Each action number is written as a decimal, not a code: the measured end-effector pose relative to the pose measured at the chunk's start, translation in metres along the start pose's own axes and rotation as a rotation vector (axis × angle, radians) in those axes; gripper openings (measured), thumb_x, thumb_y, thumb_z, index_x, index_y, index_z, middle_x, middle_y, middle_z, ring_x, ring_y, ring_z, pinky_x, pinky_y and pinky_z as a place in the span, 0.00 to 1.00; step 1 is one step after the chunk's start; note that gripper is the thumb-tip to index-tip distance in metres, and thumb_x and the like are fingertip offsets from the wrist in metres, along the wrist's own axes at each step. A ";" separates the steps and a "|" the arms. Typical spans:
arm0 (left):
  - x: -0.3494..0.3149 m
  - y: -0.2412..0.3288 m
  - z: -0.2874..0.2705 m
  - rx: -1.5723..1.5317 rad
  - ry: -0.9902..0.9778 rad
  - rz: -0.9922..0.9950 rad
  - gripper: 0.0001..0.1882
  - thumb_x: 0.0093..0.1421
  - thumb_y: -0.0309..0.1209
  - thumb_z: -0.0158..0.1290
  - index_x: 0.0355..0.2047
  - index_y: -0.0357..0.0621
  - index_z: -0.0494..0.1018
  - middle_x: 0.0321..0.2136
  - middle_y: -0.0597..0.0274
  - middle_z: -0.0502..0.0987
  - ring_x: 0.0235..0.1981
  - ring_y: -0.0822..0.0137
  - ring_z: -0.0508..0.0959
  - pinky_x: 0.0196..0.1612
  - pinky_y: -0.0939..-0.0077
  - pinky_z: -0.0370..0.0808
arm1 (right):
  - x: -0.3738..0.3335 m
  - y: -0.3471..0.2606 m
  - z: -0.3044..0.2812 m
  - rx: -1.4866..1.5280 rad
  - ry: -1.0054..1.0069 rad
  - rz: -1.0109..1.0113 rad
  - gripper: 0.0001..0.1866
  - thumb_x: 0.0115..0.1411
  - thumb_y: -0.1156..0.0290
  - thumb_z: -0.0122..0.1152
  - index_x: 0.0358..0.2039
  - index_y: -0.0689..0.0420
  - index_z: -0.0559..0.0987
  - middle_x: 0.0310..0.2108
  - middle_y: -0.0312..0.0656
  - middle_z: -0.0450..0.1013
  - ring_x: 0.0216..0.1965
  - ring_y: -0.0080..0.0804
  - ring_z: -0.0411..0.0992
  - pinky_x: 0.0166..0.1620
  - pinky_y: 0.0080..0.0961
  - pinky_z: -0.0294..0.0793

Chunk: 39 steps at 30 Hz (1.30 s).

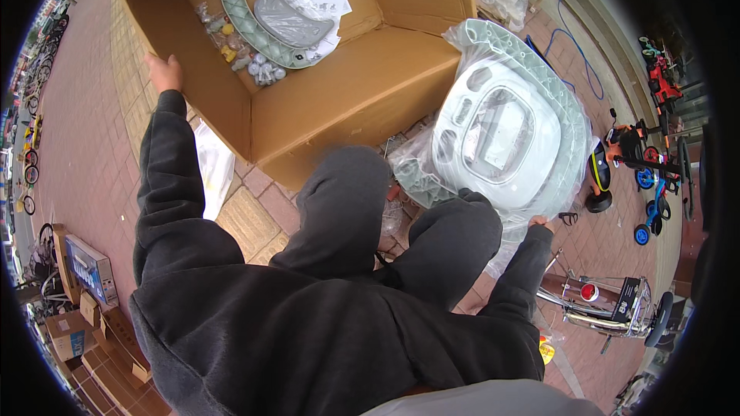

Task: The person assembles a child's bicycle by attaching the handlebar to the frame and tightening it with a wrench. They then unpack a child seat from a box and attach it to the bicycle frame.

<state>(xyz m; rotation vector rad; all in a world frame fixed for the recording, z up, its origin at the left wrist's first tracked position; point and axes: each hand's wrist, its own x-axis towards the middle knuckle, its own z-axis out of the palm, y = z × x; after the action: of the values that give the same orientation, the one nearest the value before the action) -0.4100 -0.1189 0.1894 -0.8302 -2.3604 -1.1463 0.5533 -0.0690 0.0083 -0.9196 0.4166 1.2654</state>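
One open cardboard box [354,96] and one bagged plastic part [542,142], side by side on the pavement [81,154].
The left hand [164,74] grasps the box's left edge, seemingly to steady it; the right hand [541,222] is at the near edge of the clear bag [502,253], its grip hidden. The part lies beside the box's near right corner, film probably guarding against scratches.

Soft, bright daylight falls on the brick ground [92,115], and the shadows are pale and fuzzy. Inside the cardboard box [339,88], the left wall looks darker. The clear plastic wrap [576,150] has shiny white streaks, and the white bag [213,169] glows very bright. The middle looks mostly clear. Near the round black edge, lines bend, and the tiny bikes [31,158] look squashed and blurry.
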 end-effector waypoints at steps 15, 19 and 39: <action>-0.124 0.081 -0.047 0.066 0.229 0.190 0.38 0.46 0.17 0.49 0.59 0.38 0.49 0.55 0.35 0.55 0.58 0.40 0.54 0.59 0.52 0.51 | -0.154 0.295 0.232 -1.581 -1.005 -0.206 0.09 0.57 0.67 0.55 0.35 0.57 0.74 0.26 0.35 0.71 0.22 0.20 0.70 0.22 0.15 0.68; -0.164 0.145 0.010 -0.357 -0.043 0.374 0.29 0.45 0.19 0.53 0.50 0.38 0.61 0.57 0.41 0.54 0.58 0.42 0.54 0.59 0.54 0.51 | -0.184 0.398 0.207 -2.072 -1.862 -1.080 0.37 0.40 0.69 0.68 0.53 0.53 0.65 0.54 0.47 0.60 0.55 0.47 0.57 0.53 0.40 0.60; 0.023 -0.108 0.326 -0.077 -0.161 -0.380 0.54 0.36 0.43 0.68 0.58 0.37 0.49 0.52 0.38 0.62 0.52 0.47 0.65 0.54 0.64 0.63 | -0.134 0.476 0.170 -2.200 -1.873 -1.054 0.30 0.40 0.72 0.59 0.49 0.54 0.69 0.49 0.49 0.63 0.53 0.46 0.58 0.56 0.51 0.51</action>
<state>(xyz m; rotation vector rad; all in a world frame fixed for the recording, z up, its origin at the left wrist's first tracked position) -0.5249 0.0974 -0.0520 -0.5247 -2.7032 -1.3674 0.0348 -0.0106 0.0362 -0.6951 -2.9465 0.5096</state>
